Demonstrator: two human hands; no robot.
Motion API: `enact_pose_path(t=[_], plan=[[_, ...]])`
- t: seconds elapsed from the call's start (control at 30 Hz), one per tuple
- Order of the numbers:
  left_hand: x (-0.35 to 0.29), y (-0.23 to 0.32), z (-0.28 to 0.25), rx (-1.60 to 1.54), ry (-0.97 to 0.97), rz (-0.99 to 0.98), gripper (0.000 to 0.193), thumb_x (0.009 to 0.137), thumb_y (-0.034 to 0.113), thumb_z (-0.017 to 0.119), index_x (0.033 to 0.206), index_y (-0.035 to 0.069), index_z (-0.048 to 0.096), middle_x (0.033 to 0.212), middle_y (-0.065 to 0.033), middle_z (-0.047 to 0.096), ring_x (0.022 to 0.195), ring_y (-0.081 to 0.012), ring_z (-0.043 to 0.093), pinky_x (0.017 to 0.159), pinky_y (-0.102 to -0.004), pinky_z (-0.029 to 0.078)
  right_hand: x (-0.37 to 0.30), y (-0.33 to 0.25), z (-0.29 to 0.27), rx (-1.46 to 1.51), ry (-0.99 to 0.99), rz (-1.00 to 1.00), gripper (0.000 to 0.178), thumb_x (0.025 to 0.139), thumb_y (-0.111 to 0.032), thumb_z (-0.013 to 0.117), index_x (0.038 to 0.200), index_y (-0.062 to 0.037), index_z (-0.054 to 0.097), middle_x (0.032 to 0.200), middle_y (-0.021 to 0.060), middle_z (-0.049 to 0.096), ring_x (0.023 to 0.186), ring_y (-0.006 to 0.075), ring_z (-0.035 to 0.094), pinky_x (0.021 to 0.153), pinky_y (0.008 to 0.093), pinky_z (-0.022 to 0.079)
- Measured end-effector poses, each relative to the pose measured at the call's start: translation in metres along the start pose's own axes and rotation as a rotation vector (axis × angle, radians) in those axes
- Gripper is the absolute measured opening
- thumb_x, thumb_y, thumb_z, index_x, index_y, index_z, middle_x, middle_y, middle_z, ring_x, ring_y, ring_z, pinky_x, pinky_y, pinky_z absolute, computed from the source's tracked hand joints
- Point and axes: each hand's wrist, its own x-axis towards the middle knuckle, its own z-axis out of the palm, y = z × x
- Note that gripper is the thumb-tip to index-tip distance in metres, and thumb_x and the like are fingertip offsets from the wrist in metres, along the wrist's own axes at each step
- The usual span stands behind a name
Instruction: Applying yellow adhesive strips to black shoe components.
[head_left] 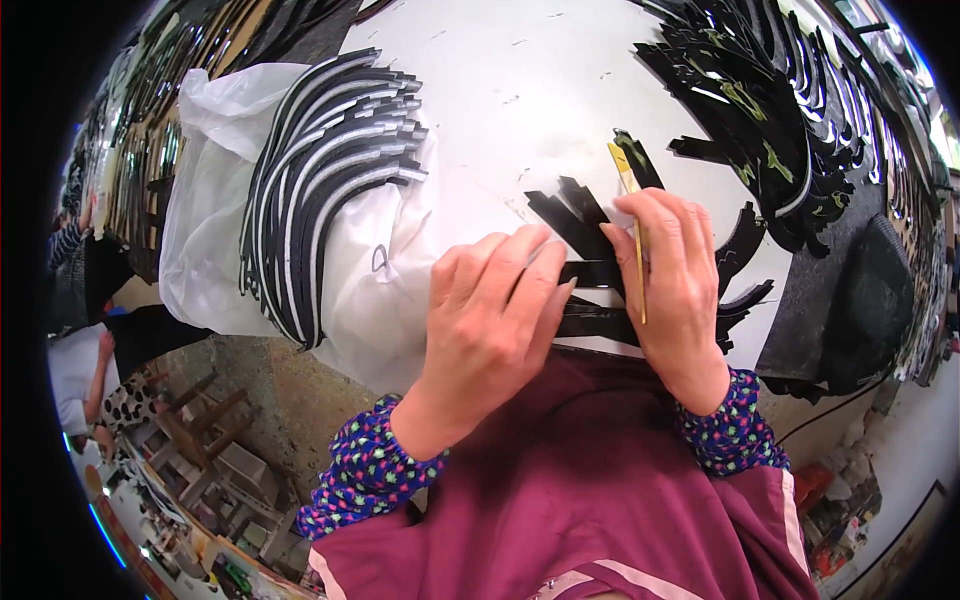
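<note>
My left hand [497, 310] is closed at the left end of a short black strip [590, 272], with thumb and forefinger at its tip. In my right hand [672, 275] is a slim yellow stick-like tool [629, 178] with a wider, flat yellow upper end; its exact kind is unclear. The same hand rests over the strip's right side, hiding that end. More black strips [572, 214] fan out just beyond my fingers, and another strip [598, 323] lies nearer my body. Curved black pieces [740, 240] sit right of my right hand.
The white tabletop [480, 100] carries a stack of curved black-and-white strips [320, 190] on translucent plastic sheeting [215, 220] at left. A heap of glossy black strips [745, 110] covers the far right. Wooden stools [205, 430] and another person [85, 370] are at lower left.
</note>
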Motion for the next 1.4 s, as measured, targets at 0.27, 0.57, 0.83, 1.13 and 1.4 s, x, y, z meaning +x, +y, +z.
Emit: enact_pose_path(t=[0.27, 0.57, 0.83, 1.13, 1.4], plan=[[-0.001, 0.003, 0.007, 0.119, -0.048, 0.074, 0.046, 0.083, 0.013, 0.068, 0.128, 0.01, 0.066, 0.121, -0.0031, 0.057, 0.106, -0.0192, 0.052, 0.098, -0.039, 0.036, -0.002, 0.008, -0.006, -0.036, 0.031, 0.087, 0.023, 0.086, 0.004, 0.07, 0.108, 0.0, 0.064, 0.103, 0.0148, 0.066, 0.094, 0.033, 0.061, 0.084, 0.0408, 0.049], [0.005, 0.008, 0.014, 0.128, -0.079, 0.085, 0.046, 0.082, 0.011, 0.065, 0.127, 0.013, 0.066, 0.129, -0.0041, 0.058, 0.118, -0.0212, 0.051, 0.104, -0.0414, 0.033, -0.001, 0.008, -0.006, 0.057, -0.03, 0.017, 0.026, 0.082, 0.008, 0.066, 0.107, -0.0002, 0.063, 0.101, 0.0124, 0.065, 0.094, 0.0318, 0.062, 0.082, 0.0408, 0.05], [0.007, 0.012, 0.019, 0.17, -0.1, 0.08, 0.04, 0.088, 0.02, 0.068, 0.127, 0.013, 0.065, 0.133, -0.0039, 0.059, 0.123, -0.0223, 0.052, 0.105, -0.0422, 0.034, 0.006, 0.002, -0.011, 0.206, 0.158, 0.164, 0.021, 0.089, 0.011, 0.064, 0.107, 0.0012, 0.062, 0.1, 0.0148, 0.063, 0.083, 0.0236, 0.064, 0.071, 0.032, 0.053], [-0.007, 0.007, 0.005, 0.261, -0.102, 0.025, 0.043, 0.093, 0.029, 0.065, 0.133, 0.013, 0.064, 0.132, -0.0008, 0.062, 0.121, -0.0193, 0.056, 0.105, -0.0428, 0.034, 0.004, -0.011, 0.016, 0.422, 0.06, 0.21, 0.021, 0.091, 0.011, 0.062, 0.109, 0.0007, 0.061, 0.102, 0.014, 0.063, 0.087, 0.0256, 0.065, 0.071, 0.0325, 0.055], [-0.012, -0.006, 0.0, 0.205, -0.082, -0.011, 0.042, 0.094, 0.029, 0.065, 0.133, 0.013, 0.064, 0.134, -0.0003, 0.061, 0.119, -0.0176, 0.057, 0.108, -0.0447, 0.027, 0.008, -0.011, 0.01, 0.393, 0.018, 0.212, 0.02, 0.089, 0.01, 0.065, 0.108, 0.0014, 0.065, 0.102, 0.0142, 0.062, 0.084, 0.0226, 0.064, 0.072, 0.0299, 0.053]])
